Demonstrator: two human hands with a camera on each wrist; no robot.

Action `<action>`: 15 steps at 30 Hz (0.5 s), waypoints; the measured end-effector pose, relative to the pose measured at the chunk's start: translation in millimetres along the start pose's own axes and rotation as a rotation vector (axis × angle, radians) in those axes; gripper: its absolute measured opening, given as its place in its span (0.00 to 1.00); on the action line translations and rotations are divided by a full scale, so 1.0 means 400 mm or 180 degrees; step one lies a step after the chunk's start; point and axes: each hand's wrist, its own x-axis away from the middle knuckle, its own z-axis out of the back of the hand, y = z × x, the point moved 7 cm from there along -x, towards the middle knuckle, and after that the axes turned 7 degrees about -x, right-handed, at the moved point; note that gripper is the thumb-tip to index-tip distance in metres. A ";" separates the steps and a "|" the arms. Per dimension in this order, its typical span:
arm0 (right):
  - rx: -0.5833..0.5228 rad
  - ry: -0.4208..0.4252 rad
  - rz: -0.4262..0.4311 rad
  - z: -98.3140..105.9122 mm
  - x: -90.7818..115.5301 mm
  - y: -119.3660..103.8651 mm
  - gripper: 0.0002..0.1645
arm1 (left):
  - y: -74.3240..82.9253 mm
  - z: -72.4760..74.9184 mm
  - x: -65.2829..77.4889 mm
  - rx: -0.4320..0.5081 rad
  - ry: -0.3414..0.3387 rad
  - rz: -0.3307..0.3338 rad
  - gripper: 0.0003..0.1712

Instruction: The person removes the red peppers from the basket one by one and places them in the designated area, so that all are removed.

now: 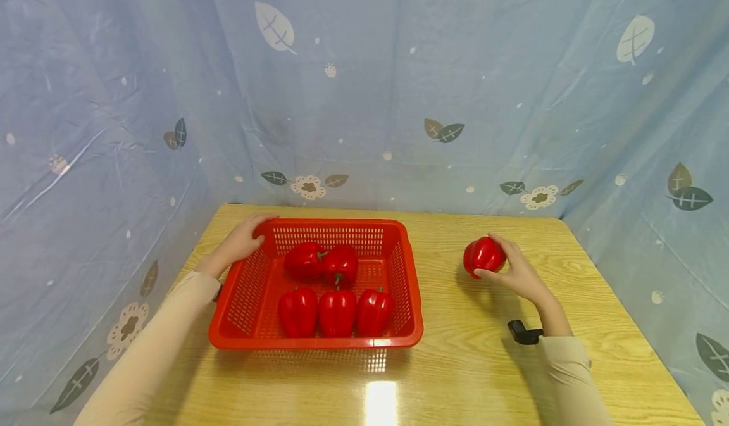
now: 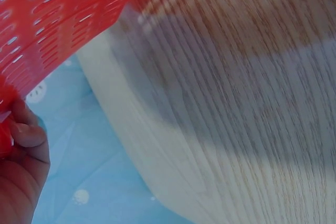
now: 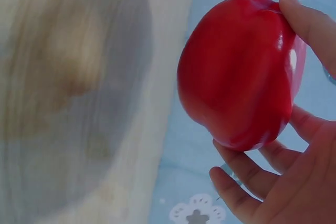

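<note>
A red bell pepper (image 1: 484, 255) is held in my right hand (image 1: 521, 280), over the right part of the table. The right wrist view shows the glossy pepper (image 3: 233, 72) between the thumb at one end and the fingertips at the other. At the back left corner of a red plastic basket (image 1: 313, 344), my left hand (image 1: 242, 239) grips the rim; in the left wrist view its fingers (image 2: 29, 135) curl at the basket edge. Inside the basket lie two bell peppers (image 1: 304, 260) at the back, stems together, and three bell peppers (image 1: 337, 313) in a front row, stems toward the back.
The basket's slotted walls stand on the left half of a wood-grain table (image 1: 455, 375). A blue curtain (image 1: 364, 97) with leaf and flower prints hangs behind and along both sides. A black device (image 1: 524, 332) sits at my right wrist.
</note>
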 end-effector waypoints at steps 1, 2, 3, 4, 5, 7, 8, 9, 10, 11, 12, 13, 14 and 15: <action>0.0023 0.0001 -0.0030 0.002 0.004 0.008 0.53 | 0.000 0.000 -0.001 -0.0003 0.0009 -0.0014 0.32; 0.0046 0.0000 -0.0055 0.004 0.008 0.016 0.53 | 0.001 0.001 -0.001 -0.0006 0.0021 -0.0035 0.32; 0.0071 0.0004 -0.0067 0.006 0.011 0.024 0.53 | 0.002 0.001 -0.002 -0.0010 0.0031 -0.0049 0.32; 0.0084 0.0005 -0.0073 0.007 0.014 0.031 0.53 | 0.003 0.001 -0.002 -0.0013 0.0035 -0.0071 0.32; 0.0097 0.0015 -0.0083 0.009 0.016 0.039 0.52 | 0.004 0.002 -0.002 -0.0013 0.0046 -0.0088 0.33; 0.0116 0.0009 -0.0098 0.012 0.021 0.051 0.52 | 0.005 0.003 -0.001 -0.0016 0.0062 -0.0105 0.32; 0.0130 0.0008 -0.0102 0.013 0.023 0.058 0.53 | 0.006 0.003 -0.001 -0.0015 0.0055 -0.0109 0.32; 0.0135 0.0004 -0.0112 0.014 0.026 0.065 0.53 | 0.005 0.003 0.000 -0.0016 0.0043 -0.0103 0.32; 0.0151 -0.0005 -0.0127 0.016 0.027 0.071 0.53 | 0.004 0.002 0.001 -0.0012 0.0040 -0.0096 0.32; 0.0169 -0.0006 -0.0144 0.017 0.028 0.077 0.53 | 0.003 0.002 0.001 -0.0008 0.0037 -0.0077 0.32; 0.0191 -0.0008 -0.0155 0.018 0.029 0.081 0.53 | 0.002 0.001 0.001 -0.0006 0.0026 -0.0051 0.32; 0.0211 -0.0004 -0.0170 0.020 0.030 0.087 0.53 | 0.002 0.001 0.001 -0.0004 0.0020 -0.0040 0.32; 0.0224 -0.0003 -0.0184 0.021 0.031 0.091 0.53 | 0.001 0.000 0.001 -0.0009 0.0007 -0.0024 0.32; 0.0228 -0.0007 -0.0201 0.022 0.032 0.095 0.54 | 0.001 -0.001 0.001 -0.0008 0.0004 -0.0007 0.32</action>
